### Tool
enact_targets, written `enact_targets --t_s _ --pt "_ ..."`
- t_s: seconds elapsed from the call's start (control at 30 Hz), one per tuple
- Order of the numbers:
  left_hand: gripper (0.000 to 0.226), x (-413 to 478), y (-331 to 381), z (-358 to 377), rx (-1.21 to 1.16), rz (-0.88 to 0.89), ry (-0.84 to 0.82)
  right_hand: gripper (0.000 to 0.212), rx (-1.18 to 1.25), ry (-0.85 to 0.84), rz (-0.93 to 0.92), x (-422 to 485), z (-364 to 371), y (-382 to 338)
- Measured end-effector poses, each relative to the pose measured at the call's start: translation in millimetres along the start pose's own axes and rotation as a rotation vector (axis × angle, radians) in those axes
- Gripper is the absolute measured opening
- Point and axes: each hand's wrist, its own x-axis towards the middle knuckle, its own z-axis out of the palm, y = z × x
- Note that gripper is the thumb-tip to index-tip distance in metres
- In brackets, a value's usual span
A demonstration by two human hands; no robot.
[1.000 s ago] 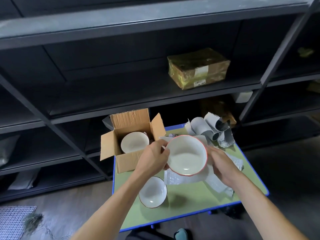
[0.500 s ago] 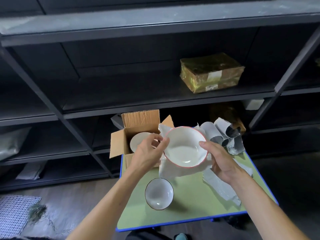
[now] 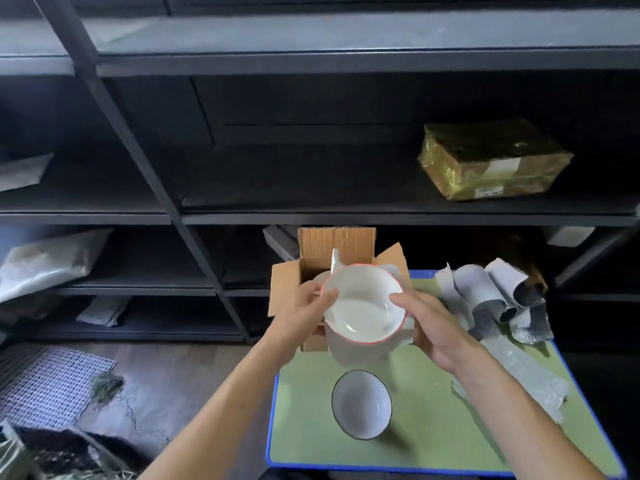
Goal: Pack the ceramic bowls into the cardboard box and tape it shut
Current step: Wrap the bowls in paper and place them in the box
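I hold a white bowl with a red rim (image 3: 363, 306) in both hands, a sheet of white wrap (image 3: 360, 351) hanging under it. My left hand (image 3: 301, 313) grips its left rim and my right hand (image 3: 429, 323) grips its right rim. The bowl is in the air just in front of the open cardboard box (image 3: 332, 247), which stands at the far left corner of the table with its flaps up. The bowl hides most of the box's inside. A second white bowl with a dark rim (image 3: 362, 403) sits upright on the table below.
The small green table with a blue edge (image 3: 311, 441) carries curled sheets of wrap (image 3: 491, 299) at the right. Dark metal shelving (image 3: 346, 209) stands behind, with a gold wrapped parcel (image 3: 491, 161) on it. A mesh mat (image 3: 45, 386) and debris lie on the floor at left.
Both hands have carried the red-rimmed bowl with its wrap up and away from me toward the box. The view has shifted right. The dark-rimmed bowl has stayed put.
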Motion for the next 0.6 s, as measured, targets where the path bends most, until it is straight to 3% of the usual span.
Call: enact_targets --t_s 0.1,0.2,0.4,0.6 --pt "0.028 11 -1 -15 0.032 -0.002 0.040 0.035 -0.050 0.044 0.036 19 16 -3" --pt "0.025 20 3 -26 0.060 0.018 0.046 0.020 -0.092 0.087 0.035 37 27 -3" --pt "0.024 51 9 -38 0.126 0.009 0.038 0.022 -0.267 0.245 0.034 64 40 -6" --pt "0.021 86 -4 -43 0.339 0.018 0.070 0.012 -0.518 0.373 0.029 84 43 -1"
